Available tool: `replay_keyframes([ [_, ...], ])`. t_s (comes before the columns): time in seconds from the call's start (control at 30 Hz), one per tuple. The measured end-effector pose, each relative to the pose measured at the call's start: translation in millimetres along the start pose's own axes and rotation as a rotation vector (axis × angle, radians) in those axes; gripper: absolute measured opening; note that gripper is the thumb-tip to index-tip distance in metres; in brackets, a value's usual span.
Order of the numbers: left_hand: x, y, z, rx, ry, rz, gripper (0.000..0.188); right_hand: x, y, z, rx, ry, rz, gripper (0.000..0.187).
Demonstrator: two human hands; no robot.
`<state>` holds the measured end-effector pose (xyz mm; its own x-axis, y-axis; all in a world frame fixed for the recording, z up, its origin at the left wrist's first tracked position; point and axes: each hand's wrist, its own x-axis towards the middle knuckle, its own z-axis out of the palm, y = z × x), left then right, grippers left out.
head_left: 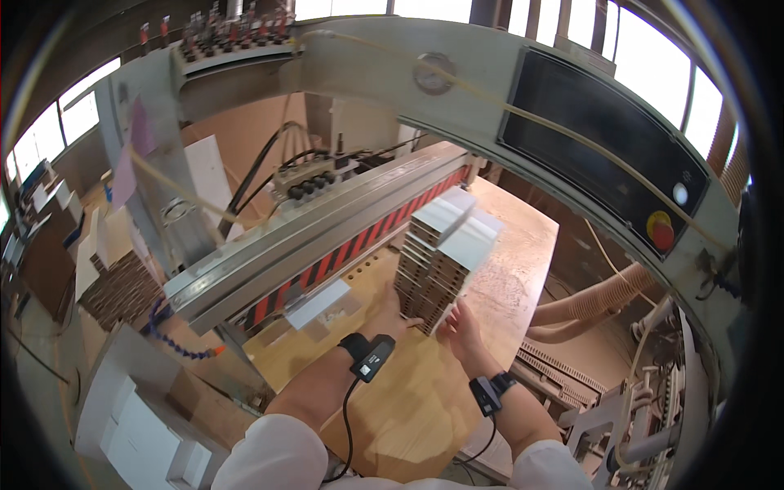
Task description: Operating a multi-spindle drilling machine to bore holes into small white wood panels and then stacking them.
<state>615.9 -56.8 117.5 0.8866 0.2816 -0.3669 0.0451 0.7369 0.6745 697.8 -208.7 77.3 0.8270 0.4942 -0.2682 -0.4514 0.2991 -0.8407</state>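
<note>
My two arms reach over the counter (pixel 392 429) from its near edge and lean in toward each other. My left hand (pixel 389 316) points away from me, with its thumb out to the right. My right hand (pixel 465 329) is near it, with bent fingers turned in. Both my wrists look almost straight.

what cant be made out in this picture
All in the head view:
- Far side and underside of the stack of boards, between the left hand and right hand: hidden by the boards themselves.
- Markings on the round dial: too small and blurred.
- Exact number of red-tipped tools: blurred and crowded together.
- Upper ends of the white sleeves: cut off by the lower edge.
</note>
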Motion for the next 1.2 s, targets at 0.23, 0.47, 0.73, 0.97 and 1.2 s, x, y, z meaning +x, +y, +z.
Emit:
replay_keyframes([
  [0.23,29,-5,-63,1.481,-0.185,0.736,0.079,-8,-9,16,0.074,0.0,-0.033,0.039],
  [0.47,-33,11,3,1.791,0.085,0.628,0.054,-97,-10,-43,0.13,-0.24,0.013,0.047],
  [0.73,-71,3,22,1.23,-0.268,0.509,0.048,-386,90,-210,0.51,0.328,-0.204,0.04],
  [0.97,-185,-39,41,0.231,-0.539,0.067,0.043,-610,287,-260,0.597,0.917,-0.131,0.04],
  [1.2,-327,-197,44,0.074,-0.799,-0.884,0.043,-743,427,-308,0.531,1.352,0.271,0.031],
])
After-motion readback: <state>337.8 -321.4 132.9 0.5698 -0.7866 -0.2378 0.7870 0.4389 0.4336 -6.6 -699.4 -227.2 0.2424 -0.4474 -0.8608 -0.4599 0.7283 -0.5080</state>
